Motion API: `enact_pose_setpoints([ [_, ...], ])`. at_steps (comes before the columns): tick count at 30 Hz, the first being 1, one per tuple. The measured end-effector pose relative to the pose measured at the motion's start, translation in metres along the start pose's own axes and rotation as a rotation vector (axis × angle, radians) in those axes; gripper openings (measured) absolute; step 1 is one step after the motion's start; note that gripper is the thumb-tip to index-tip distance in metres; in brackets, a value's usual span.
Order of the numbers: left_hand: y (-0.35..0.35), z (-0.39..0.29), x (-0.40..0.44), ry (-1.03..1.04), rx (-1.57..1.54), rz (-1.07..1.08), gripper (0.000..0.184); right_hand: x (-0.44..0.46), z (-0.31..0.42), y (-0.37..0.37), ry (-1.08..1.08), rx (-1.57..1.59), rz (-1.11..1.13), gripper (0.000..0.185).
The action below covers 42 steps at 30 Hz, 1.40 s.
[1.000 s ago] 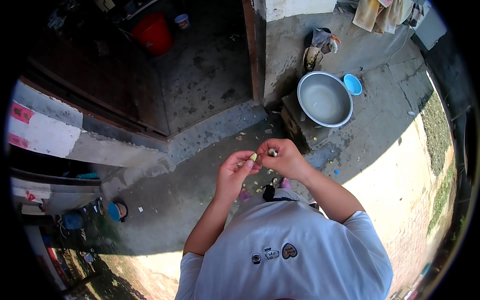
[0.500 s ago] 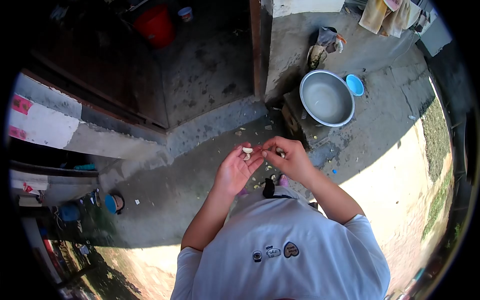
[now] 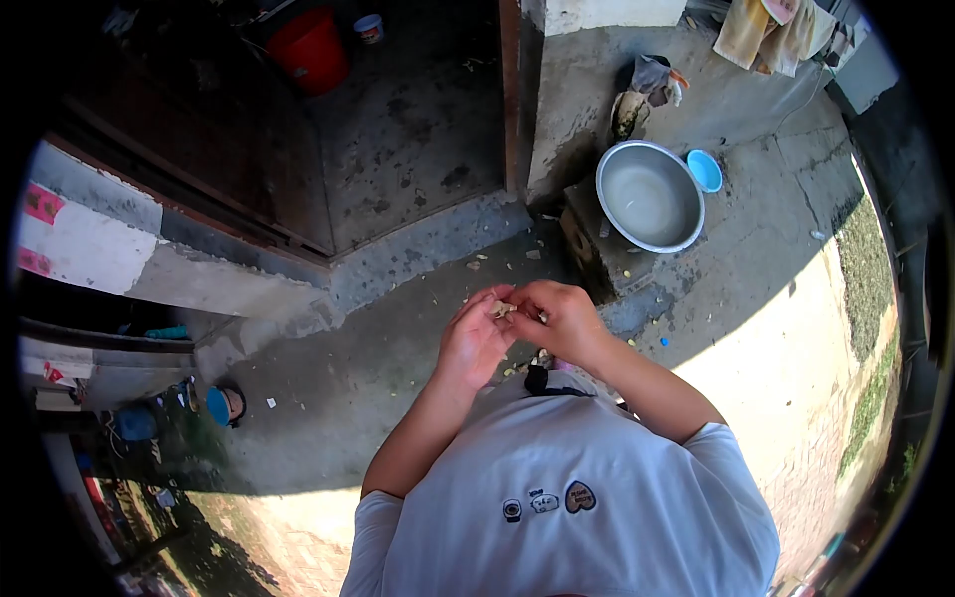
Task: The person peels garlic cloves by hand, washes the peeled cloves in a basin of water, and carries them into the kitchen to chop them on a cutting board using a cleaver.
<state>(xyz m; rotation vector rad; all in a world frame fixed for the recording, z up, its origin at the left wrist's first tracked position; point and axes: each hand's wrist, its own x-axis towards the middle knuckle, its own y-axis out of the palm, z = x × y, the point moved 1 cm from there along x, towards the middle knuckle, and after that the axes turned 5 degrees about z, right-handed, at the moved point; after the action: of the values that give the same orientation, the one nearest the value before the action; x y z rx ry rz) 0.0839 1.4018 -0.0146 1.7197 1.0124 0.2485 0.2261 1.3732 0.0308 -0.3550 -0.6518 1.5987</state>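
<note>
In front of my waist, my two hands meet. Pale garlic cloves (image 3: 502,309) lie at the fingers of my left hand (image 3: 468,346), which is cupped palm up and curled around them. Thumb and fingers of my right hand (image 3: 563,320) are pinched together at the cloves, touching the left fingertips. How many cloves there are is hidden by the fingers. Beneath the hands, small pale scraps (image 3: 542,353) are strewn on the concrete floor (image 3: 348,398).
A large metal basin (image 3: 652,196) rests on a low block (image 3: 587,244) at the right, beside a small blue bowl (image 3: 705,170). Ahead is a doorway with a red bucket (image 3: 308,50) inside. Another bucket (image 3: 226,405) stands at the left.
The hands have come closer together. My left fingers have curled up around the cloves that lay exposed on the palm, and my right fingers now pinch at them.
</note>
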Motion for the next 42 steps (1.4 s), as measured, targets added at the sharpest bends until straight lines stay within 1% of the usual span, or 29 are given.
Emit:
enact_pose_setpoints([
  [1,-0.003,-0.001,-0.002,0.002,-0.001,0.001,0.019,0.000,0.001,-0.003,-0.024,0.046,-0.024,0.018],
  [2,-0.005,-0.003,-0.004,-0.052,0.083,0.084,0.018,0.001,-0.002,-0.004,-0.025,0.045,-0.024,0.018],
  [3,-0.007,-0.004,-0.005,-0.106,0.167,0.167,0.017,0.001,-0.005,-0.005,-0.099,0.065,-0.043,0.017],
  [4,-0.006,-0.006,-0.007,-0.107,0.167,0.167,0.017,0.001,-0.006,-0.005,-0.173,0.086,-0.064,0.017],
  [6,-0.001,-0.010,-0.009,-0.100,0.278,0.217,0.016,0.000,-0.005,-0.008,-0.200,0.116,-0.064,0.016],
  [7,0.002,-0.011,-0.010,-0.101,0.281,0.218,0.016,0.000,-0.004,-0.009,-0.229,0.145,-0.063,0.015],
  [8,0.004,-0.011,-0.010,-0.056,0.299,0.183,0.015,-0.001,0.001,-0.011,-0.229,0.145,-0.067,0.015],
  [9,0.006,-0.011,-0.010,-0.010,0.318,0.149,0.014,-0.003,0.006,-0.013,-0.102,0.212,-0.064,0.013],
  [10,0.006,-0.010,-0.010,-0.012,0.322,0.152,0.014,-0.005,0.008,-0.014,0.025,0.278,-0.061,0.012],
  [11,0.005,-0.010,-0.009,0.026,0.344,0.160,0.013,-0.006,0.007,-0.013,0.024,0.279,-0.066,0.012],
  [13,0.003,-0.009,-0.008,0.061,0.368,0.171,0.013,-0.008,0.003,-0.011,0.141,0.460,-0.013,0.009],
  [15,0.003,-0.007,-0.007,0.141,0.351,0.202,0.016,-0.008,0.007,-0.014,0.171,0.497,0.014,0.010],
  [17,0.003,-0.006,-0.008,0.169,0.357,0.207,0.017,-0.007,0.009,-0.016,0.201,0.535,0.042,0.011],
  [19,0.004,-0.004,-0.008,0.199,0.362,0.212,0.018,-0.008,0.008,-0.016,0.418,0.816,0.143,0.013],
  [20,0.005,-0.004,-0.008,0.248,0.387,0.223,0.018,-0.008,0.009,-0.016,0.417,0.817,0.139,0.013],
  [21,0.006,-0.004,-0.008,0.297,0.411,0.233,0.018,-0.007,0.010,-0.016,0.435,0.886,0.143,0.013],
  [22,0.007,-0.004,-0.008,0.295,0.413,0.235,0.018,-0.008,0.011,-0.016,0.453,0.954,0.147,0.014],
  [24,0.009,-0.005,-0.008,0.386,0.579,0.247,0.019,-0.008,0.012,-0.018,0.482,1.007,0.154,0.012],
  [25,0.010,-0.006,-0.009,0.384,0.581,0.248,0.019,-0.008,0.012,-0.018,0.511,1.058,0.165,0.011],
  [26,0.010,-0.007,-0.009,0.407,0.659,0.247,0.019,-0.009,0.010,-0.018,0.511,1.060,0.164,0.011],
  [27,0.011,-0.009,-0.010,0.431,0.737,0.245,0.020,-0.009,0.008,-0.018,0.538,1.176,0.182,0.010],
  [28,0.012,-0.009,-0.010,0.429,0.738,0.245,0.020,-0.009,0.007,-0.018,0.563,1.292,0.201,0.010],
  [32,0.017,-0.013,-0.013,0.435,0.885,0.261,0.020,-0.010,0.004,-0.020,0.602,1.350,0.236,0.009],
  [37,0.015,-0.015,-0.013,0.454,1.044,0.261,0.020,-0.012,0.006,-0.016,0.627,1.292,0.182,0.007],
  [39,0.015,-0.015,-0.012,0.517,1.158,0.314,0.020,-0.014,0.003,-0.013,0.618,1.314,0.176,0.007],
  [42,0.014,-0.013,-0.010,0.457,1.072,0.253,0.020,-0.014,0.003,-0.010,0.604,1.328,0.166,0.006],
])
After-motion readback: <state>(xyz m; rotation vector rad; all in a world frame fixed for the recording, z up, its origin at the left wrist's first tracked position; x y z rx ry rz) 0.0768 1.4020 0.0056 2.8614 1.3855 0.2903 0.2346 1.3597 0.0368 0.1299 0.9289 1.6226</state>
